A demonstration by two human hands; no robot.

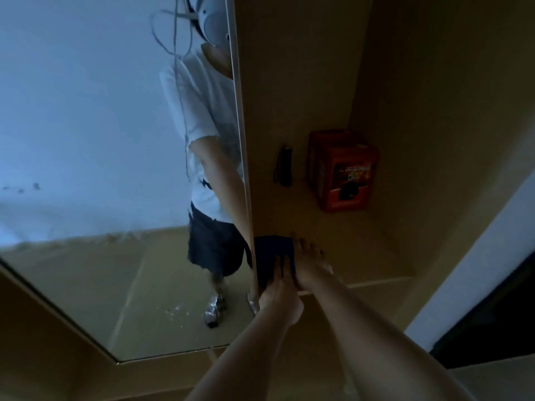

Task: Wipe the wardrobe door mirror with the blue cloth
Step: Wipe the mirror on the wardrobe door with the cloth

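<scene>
Where the open wardrobe door swings out on the left, its tall frameless mirror [115,169] fills that side of the head view and reflects a pale wall, a tan floor and a person in a white top and dark shorts. The folded dark blue cloth [273,256] lies on the tan wooden shelf [362,256] inside the wardrobe, right beside the mirror's edge and near the shelf's front lip. The left hand [279,296] reaches in from below, its fingers lying over the near part of the cloth and its thumb hanging under the shelf's lip; whether it actually pinches the cloth cannot be told in the dim light. The right hand [309,267] rests just beside it on the shelf, fingers stretched flat and relaxed, touching the cloth's right edge and holding nothing. Farther back on the same shelf a red cardboard box [341,172] with a printed front stands against the inner wall, and a small black torch-like object [285,166] lies a little to its left.
</scene>
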